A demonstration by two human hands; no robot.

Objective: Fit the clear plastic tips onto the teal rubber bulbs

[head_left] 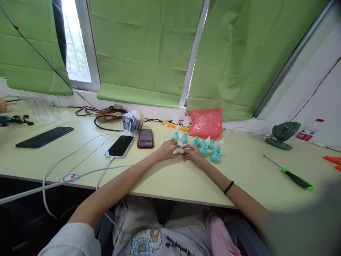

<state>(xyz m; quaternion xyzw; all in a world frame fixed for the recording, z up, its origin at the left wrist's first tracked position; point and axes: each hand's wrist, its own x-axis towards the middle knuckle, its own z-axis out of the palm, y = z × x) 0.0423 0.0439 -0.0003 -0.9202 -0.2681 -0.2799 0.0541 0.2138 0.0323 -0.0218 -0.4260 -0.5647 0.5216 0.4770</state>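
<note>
My left hand [167, 149] and my right hand [194, 154] meet over the table, fingertips closed around small translucent white nozzle tips [180, 150]. How many pieces lie between the fingers I cannot make out. Around the hands stand several teal rubber bulbs [215, 157], mostly to the right and behind. Some bulbs carry a white pointed tip, such as the teal bulb with a nozzle [204, 149] right beside my right hand; others show an open neck. Behind my left hand is another tipped bulb [175, 136].
A white phone [119, 146] on a cable and a dark red device [145, 138] lie left of the hands. Behind are a yellow power strip [176, 126] and a red bubble-wrap bag [206, 122]. Rightward are a screwdriver [297, 178] and a green fan [285, 133]. Another person's hand [3, 105] shows far left.
</note>
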